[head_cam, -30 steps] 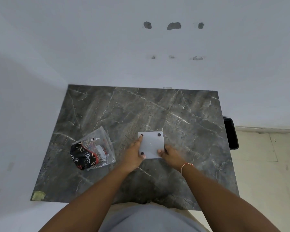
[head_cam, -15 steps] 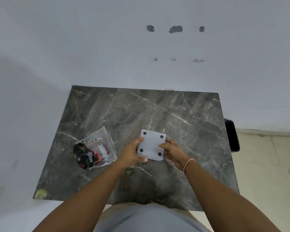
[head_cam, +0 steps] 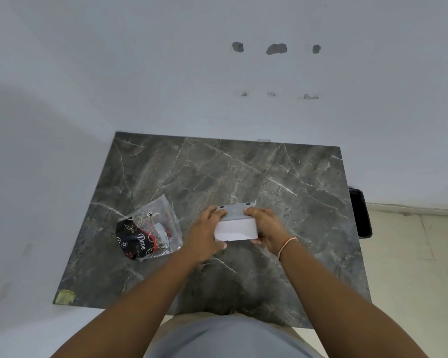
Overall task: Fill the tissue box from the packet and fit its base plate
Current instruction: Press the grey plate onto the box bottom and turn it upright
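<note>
tissue box: pale grey, rounded corners, held above the worktop | base plate with dark round feet tipped up and away, long axis left-right | left hand and right hand clasp its ends | packet: clear and black, lying to the left

"Dove" on the packet

matt grey tissue box, glossy marble table
</note>
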